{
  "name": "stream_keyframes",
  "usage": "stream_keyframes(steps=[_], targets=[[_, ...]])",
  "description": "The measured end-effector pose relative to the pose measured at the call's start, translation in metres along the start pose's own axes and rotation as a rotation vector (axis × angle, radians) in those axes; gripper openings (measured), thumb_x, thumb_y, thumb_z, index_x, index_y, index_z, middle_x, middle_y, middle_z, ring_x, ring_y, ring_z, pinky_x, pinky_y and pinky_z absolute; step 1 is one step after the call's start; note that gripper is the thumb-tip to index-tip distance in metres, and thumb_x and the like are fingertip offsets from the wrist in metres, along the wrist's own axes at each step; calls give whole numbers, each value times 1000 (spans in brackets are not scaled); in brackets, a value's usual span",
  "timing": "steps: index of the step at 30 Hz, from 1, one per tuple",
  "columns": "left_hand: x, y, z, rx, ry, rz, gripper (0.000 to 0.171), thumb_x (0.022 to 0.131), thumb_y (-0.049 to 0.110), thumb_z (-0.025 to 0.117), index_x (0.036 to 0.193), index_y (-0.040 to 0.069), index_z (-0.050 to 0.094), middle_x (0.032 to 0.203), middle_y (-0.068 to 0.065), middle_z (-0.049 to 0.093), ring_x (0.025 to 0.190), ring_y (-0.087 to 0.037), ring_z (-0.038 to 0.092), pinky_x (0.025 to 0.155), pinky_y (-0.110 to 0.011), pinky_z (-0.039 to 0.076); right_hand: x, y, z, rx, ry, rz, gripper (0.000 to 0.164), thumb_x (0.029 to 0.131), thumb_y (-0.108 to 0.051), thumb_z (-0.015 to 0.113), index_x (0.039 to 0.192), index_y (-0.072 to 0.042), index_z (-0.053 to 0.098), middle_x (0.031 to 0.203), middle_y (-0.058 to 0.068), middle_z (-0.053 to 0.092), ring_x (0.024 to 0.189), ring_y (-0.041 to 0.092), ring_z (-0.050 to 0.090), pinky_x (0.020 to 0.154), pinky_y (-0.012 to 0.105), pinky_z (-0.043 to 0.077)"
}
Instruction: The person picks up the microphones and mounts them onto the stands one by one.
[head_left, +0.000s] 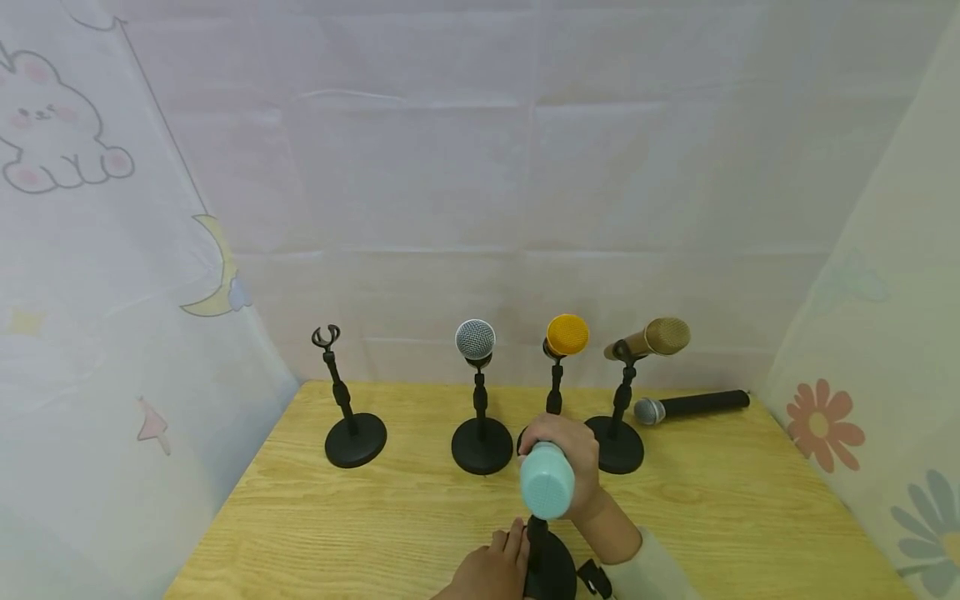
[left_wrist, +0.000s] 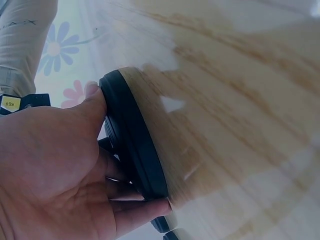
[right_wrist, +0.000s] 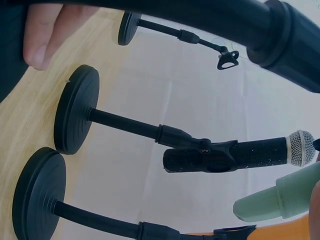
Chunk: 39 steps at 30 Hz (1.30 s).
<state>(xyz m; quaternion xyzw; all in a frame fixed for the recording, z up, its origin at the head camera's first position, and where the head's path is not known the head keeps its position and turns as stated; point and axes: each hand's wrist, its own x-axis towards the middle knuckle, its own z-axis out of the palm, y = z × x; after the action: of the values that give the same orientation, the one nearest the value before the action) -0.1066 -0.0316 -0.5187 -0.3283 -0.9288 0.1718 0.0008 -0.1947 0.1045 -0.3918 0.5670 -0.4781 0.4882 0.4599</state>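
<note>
A mint-green microphone (head_left: 547,483) is in my right hand (head_left: 577,454), whose fingers wrap around its body; its head faces the camera. Below it stands a black microphone stand (head_left: 551,567) at the near side of the table. My left hand (head_left: 491,571) grips that stand's round base (left_wrist: 132,135), thumb on one edge and fingers on the other. In the right wrist view, the near stand's pole (right_wrist: 200,20) crosses the top, apart from the green microphone (right_wrist: 280,195). Only a little of my right hand shows at that view's right edge.
Along the back stand a bare stand (head_left: 356,437), then stands holding a silver-headed microphone (head_left: 476,340), an orange microphone (head_left: 567,335) and a gold microphone (head_left: 666,336). A black microphone (head_left: 701,405) lies at the back right. A pale cloth (head_left: 450,167) hangs behind the table.
</note>
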Motion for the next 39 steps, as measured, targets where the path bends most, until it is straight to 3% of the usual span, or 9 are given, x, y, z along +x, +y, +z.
stream_keyframes(steps=[6, 10, 15, 21, 25, 35, 39], targets=[[-1, 2, -2, -13, -25, -14, 54, 100, 59, 51, 145, 30, 55, 152, 11, 47, 119, -3, 54, 62, -9, 41, -3, -1, 1, 31, -23, -16, 32, 91, -20, 69, 82, 10, 63, 68, 15, 63, 53, 20, 62, 52, 29, 54], [-1, 2, -2, 4, -9, -18, 60, 97, 65, 51, 146, 29, 55, 151, 11, 47, 118, -2, 54, 61, -9, 41, -4, -2, 2, 58, -39, -29, 24, 90, -11, 72, 83, 10, 62, 69, 15, 63, 55, 21, 62, 53, 29, 54], [0, 3, 0, 13, 14, -35, 72, 93, 74, 46, 147, 26, 54, 150, 10, 49, 116, -2, 54, 58, -8, 39, -4, -7, 3, 90, -73, 54, 23, 92, -10, 73, 86, 7, 59, 73, 17, 63, 60, 24, 64, 58, 30, 57], [-1, 5, 1, -11, -20, -62, 78, 93, 78, 38, 149, 26, 52, 152, 10, 48, 120, -3, 53, 62, -9, 41, -9, -13, 1, 71, -122, 210, 19, 94, -12, 72, 85, 0, 60, 72, 9, 61, 62, 16, 60, 62, 26, 53], [0, 4, -1, -30, -33, -72, 83, 91, 81, 33, 150, 25, 51, 153, 10, 47, 122, -3, 52, 64, -9, 43, -12, -10, 0, 96, -129, 278, 14, 92, -5, 72, 84, -3, 60, 71, 7, 60, 61, 14, 58, 60, 25, 52], [3, 6, -8, -115, -78, -117, 84, 91, 82, 38, 151, 25, 49, 153, 9, 47, 125, -6, 53, 60, -12, 47, -16, -5, -2, 128, -124, 307, 14, 91, -3, 70, 81, -5, 60, 68, 5, 60, 59, 13, 57, 59, 24, 51], [3, 6, -6, -102, -71, -117, 85, 90, 82, 37, 151, 25, 49, 152, 9, 48, 125, -6, 53, 59, -12, 46, -16, -6, -1, 111, -115, 289, 15, 92, -5, 69, 80, -5, 60, 68, 5, 60, 58, 14, 57, 58, 24, 51]])
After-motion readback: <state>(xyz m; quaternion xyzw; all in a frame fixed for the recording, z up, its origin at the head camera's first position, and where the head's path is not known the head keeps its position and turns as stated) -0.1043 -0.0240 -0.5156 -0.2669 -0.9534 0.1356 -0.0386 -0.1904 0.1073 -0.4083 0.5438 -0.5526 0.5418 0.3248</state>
